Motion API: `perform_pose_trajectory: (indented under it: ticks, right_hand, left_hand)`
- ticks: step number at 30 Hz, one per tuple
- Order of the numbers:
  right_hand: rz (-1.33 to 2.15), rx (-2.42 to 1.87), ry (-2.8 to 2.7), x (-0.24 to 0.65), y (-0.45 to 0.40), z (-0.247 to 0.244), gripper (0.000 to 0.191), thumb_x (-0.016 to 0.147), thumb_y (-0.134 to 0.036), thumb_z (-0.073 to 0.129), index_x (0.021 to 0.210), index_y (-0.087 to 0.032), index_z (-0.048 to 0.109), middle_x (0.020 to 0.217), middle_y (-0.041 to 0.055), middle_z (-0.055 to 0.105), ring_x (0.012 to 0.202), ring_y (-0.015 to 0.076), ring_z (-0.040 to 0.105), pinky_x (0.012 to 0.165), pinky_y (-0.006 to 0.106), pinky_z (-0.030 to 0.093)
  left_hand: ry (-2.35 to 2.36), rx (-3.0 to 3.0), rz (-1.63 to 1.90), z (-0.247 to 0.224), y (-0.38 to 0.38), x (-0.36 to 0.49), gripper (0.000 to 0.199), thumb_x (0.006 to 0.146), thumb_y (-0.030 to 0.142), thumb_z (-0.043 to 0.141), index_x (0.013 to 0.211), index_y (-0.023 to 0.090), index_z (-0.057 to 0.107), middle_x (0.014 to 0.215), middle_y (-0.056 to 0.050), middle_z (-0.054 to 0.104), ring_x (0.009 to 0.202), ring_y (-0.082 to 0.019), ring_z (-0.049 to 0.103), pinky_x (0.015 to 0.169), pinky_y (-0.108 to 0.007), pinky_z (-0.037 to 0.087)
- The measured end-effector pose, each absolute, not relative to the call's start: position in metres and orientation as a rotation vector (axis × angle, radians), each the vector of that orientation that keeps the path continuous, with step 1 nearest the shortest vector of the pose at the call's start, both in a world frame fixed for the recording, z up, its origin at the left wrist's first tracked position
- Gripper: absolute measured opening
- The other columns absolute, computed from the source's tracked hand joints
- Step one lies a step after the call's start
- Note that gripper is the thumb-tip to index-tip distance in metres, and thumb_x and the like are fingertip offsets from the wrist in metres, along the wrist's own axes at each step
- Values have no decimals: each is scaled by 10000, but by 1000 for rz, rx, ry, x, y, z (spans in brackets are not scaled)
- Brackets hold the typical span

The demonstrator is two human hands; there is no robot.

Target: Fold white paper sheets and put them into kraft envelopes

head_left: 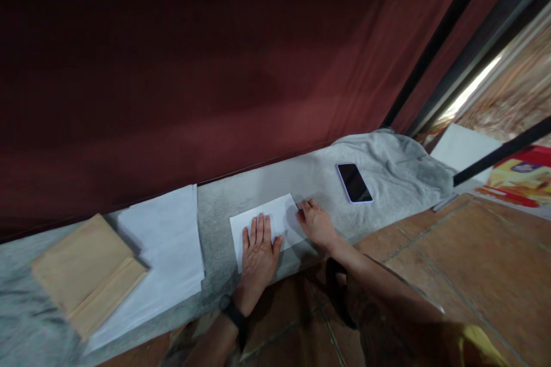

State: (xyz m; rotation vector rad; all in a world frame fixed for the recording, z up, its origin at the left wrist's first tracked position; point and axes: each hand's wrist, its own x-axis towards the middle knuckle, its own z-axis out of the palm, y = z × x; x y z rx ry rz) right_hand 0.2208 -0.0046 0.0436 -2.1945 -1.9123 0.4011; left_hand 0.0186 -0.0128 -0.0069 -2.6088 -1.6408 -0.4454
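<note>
Head view: the work in hand is a white rectangular paper sheet, apparently folded (284, 213), lying on a low ledge covered in grey plush cloth (217, 235), between the phone and the loose sheets. Left hand (259, 255) is palm-down on its left part, fingers slightly spread, gripping nothing. Right hand (317, 225) is at the right edge, fingers curled, tips at or just over the border — can't tell whether they pinch the paper or only rest there.

My read of the step: holding the sheet steady and working its right edge, maybe squaring or creasing it. The next move calls for firm, even pressure from the left palm and a straight pull or press on the right, since the soft cloth gives poor backing and the paper could skew.

Containers: likeliest one is a flat brown paper envelope with a folded strip along its near-right side (81, 269), far left on the ledge. It partly overlaps a spread of loose white paper sheets (172, 246). Contents hidden — can't say whether it's filled. To the right of the hands, a dark-screened phone with a pale purple rim (355, 183) lies face up, apart from the paper.
</note>
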Motion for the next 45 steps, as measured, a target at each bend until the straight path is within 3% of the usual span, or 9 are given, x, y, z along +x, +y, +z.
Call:
perform_pose_trajectory:
  ticks: [14,19,22,27,30,33,37,40,45]
  right_hand:
    - [706,-2200,-1826,222,12,39,251,966,-328,491,1046,-177,674,1033,123,766,934,248,728,777,315,512]
    - [783,-1875,-1703,234,22,28,214,920,-303,540,777,-212,671,753,28,712,700,184,653,631,275,471]
    - [702,-1662,-1459,250,30,43,290,949,-408,526,755,-215,623,622,-28,600,597,149,563,535,245,417]
    - [146,-1475,-1332,276,17,88,297,1036,-430,454,1047,-197,637,912,39,708,834,192,650,744,302,522]
    - [24,-1429,-1767,274,-1,89,255,1057,-304,433,1142,-219,658,1157,82,724,1088,218,659,976,365,514]
    - [-22,-1408,-2216,259,-17,71,271,1030,-161,455,1185,-231,667,1233,74,709,1156,207,643,1094,382,461]
    - [38,-1365,-2589,241,-31,47,234,987,-105,533,1149,-203,671,1187,78,717,1044,196,680,998,347,511]
    - [144,-1342,-2620,238,-38,44,177,1016,-198,535,1125,-209,675,1132,66,733,975,183,692,901,308,532]
    - [384,-1327,-2505,246,-36,51,262,1055,-313,466,1134,-225,700,1095,56,756,986,180,707,894,292,522]
  left_hand:
    - [-1706,-2611,-540,-7,-4,39,617,1041,413,323,1574,102,320,1605,-199,393,1533,-329,279,1226,-600,261]
    - [-1848,-2639,-736,6,9,36,620,1049,433,314,1598,148,266,1652,-194,297,1543,-319,254,1225,-608,256]
    - [-1964,-2602,-985,25,23,30,633,1054,458,293,1612,167,222,1696,-167,177,1569,-302,162,1255,-585,190]
    - [-2082,-2484,-1409,47,34,15,639,1051,486,280,1623,217,186,1725,-84,82,1582,-238,107,1283,-476,179]
    - [-2099,-2423,-1499,49,34,6,640,1049,495,274,1611,194,233,1716,-98,138,1578,-241,137,1285,-481,175]
    - [-2096,-2392,-1545,47,37,0,612,1046,499,291,1581,205,322,1689,-98,247,1562,-243,211,1280,-489,203]
    - [-2143,-2572,-1475,44,45,3,552,1046,508,299,1465,219,509,1596,-84,445,1488,-212,387,1253,-440,295]
    - [-2099,-2883,-1258,43,44,15,550,1045,511,301,1357,185,615,1491,-98,571,1412,-206,496,1221,-413,359]
    - [-1710,-3311,-830,39,27,34,503,1047,471,327,1373,216,613,1497,-76,568,1398,-190,513,1189,-401,412]
